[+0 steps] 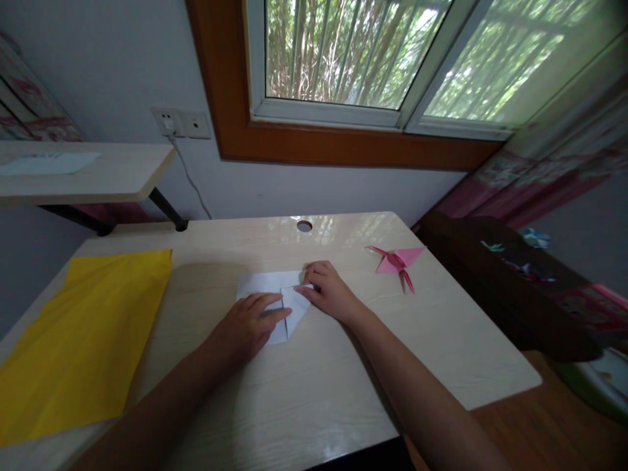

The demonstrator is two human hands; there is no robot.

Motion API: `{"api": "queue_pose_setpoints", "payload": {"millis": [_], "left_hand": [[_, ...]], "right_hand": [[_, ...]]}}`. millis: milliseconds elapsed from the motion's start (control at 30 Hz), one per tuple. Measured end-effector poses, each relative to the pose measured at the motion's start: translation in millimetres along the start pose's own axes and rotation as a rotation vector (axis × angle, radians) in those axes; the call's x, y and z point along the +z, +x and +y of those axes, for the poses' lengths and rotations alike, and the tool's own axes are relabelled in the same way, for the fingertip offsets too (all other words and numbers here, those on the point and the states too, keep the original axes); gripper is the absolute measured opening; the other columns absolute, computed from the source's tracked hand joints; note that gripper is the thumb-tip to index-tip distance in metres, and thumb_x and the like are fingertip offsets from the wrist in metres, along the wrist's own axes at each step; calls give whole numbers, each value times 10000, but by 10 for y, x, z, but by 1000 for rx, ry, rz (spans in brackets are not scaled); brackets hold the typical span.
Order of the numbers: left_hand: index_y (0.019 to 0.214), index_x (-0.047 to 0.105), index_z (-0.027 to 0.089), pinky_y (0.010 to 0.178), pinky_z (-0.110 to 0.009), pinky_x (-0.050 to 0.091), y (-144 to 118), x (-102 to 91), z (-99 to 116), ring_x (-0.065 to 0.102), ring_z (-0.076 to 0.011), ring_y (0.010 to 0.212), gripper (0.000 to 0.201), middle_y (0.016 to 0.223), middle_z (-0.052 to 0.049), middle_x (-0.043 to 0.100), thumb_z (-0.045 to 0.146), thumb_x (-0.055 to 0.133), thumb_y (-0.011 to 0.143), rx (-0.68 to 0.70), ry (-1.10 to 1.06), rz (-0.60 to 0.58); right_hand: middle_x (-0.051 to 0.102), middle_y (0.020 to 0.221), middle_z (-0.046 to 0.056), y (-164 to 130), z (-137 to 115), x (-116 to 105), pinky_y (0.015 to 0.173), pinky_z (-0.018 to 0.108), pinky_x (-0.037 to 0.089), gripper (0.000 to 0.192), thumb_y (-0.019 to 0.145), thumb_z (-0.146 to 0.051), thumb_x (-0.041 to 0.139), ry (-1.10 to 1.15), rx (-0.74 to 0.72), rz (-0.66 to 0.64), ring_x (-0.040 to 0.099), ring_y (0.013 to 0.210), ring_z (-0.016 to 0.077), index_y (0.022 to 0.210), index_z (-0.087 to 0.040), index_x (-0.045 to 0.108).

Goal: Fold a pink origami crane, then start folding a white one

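Note:
A partly folded sheet of white paper (297, 309) lies on the table in front of me, its right side folded in with slanted edges. My left hand (255, 320) rests on the sheet's left part, fingers stretched out and thumb apart, the fingertips near the inner edge of the fold. At the upper right corner of the paper is my right hand (326, 291), with thumb and curled fingers pinching the folded edge. The corner itself is partly hidden under those fingers.
To the right lies a pink folded-paper figure (396, 260). A large yellow sheet (93, 340) covers the table's left side. The pale table (432, 340) has a round hole (304, 226) at the back. A raised shelf (118, 173) stands at the back left; a black object (367, 458) shows at the front edge.

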State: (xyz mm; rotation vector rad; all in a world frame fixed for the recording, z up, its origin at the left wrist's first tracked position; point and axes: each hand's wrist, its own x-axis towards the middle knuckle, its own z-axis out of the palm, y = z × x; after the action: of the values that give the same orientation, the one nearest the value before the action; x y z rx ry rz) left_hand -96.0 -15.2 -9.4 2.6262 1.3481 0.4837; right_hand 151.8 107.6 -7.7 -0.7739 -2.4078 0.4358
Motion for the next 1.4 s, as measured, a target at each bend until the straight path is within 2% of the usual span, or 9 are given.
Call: {"api": "queue_pose_setpoints", "payload": {"millis": [133,200,300,467,567,667,800,1100,1400], "left_hand": [[1484,442,283,1092,-497,455,2,-5,16,490,-277,1327,553,1510,-99,484,160,511,949,-22,-19,7],[1506,391,250,1103,-492,452,-5,3,18,495,-272,1331,568,1493,-118,500,186,519,956,-32,-37,42],[1479,394,209,1109,-482,457,-25,9,-4,511,-259,1327,546,1455,-135,533,207,543,954,-44,-62,113],[1228,642,229,1110,-501,459,-46,-18,-78,504,-272,1349,323,1405,-109,581,125,530,943,-25,8,113],[1156,708,249,1080,-494,488,-44,-27,-104,535,-271,1322,344,1342,-91,636,68,528,926,3,28,96],[1207,699,255,1044,-472,518,-38,-25,-103,575,-256,1277,406,1321,-73,666,38,532,907,9,9,80],[1252,683,261,1058,-489,503,-26,-30,-77,551,-269,1307,369,1381,-74,633,129,549,935,-4,10,79],[1298,658,270,1097,-520,463,-19,-21,-72,511,-293,1334,346,1429,-81,590,299,584,961,-17,2,81],[1252,685,259,1101,-527,459,-14,9,-49,491,-297,1360,305,1436,-95,582,273,563,973,-3,3,63]], "right_hand": [[713,970,92,-18,-71,-85,1091,511,372,149,925,-364,669,-36,-17,-7,544,1208,294,992,-237,710],[728,1042,103,-22,-111,-121,1117,538,351,261,899,-399,701,-32,-35,6,544,1222,304,1110,-245,703],[726,1082,112,-25,-163,-147,1043,483,439,386,871,-449,727,47,-63,-6,588,1141,286,1187,-231,687],[717,892,69,-47,-221,-179,835,356,516,253,869,-441,733,259,-42,-90,633,871,209,963,-206,722],[707,877,58,-49,-249,-232,806,327,524,236,900,-427,697,435,8,-219,643,841,182,896,-194,732],[723,965,69,-30,-256,-288,860,336,533,256,901,-441,687,609,4,-412,661,888,177,916,-198,768],[748,986,73,-16,-218,-311,965,385,496,268,893,-468,687,660,-47,-492,659,963,202,951,-234,804],[729,838,33,-54,-162,-290,845,313,509,315,897,-508,669,594,45,-481,646,847,176,878,-218,790],[599,718,10,-61,-85,-158,645,257,418,380,970,-455,579,266,223,-226,544,673,142,725,-173,646]]}}
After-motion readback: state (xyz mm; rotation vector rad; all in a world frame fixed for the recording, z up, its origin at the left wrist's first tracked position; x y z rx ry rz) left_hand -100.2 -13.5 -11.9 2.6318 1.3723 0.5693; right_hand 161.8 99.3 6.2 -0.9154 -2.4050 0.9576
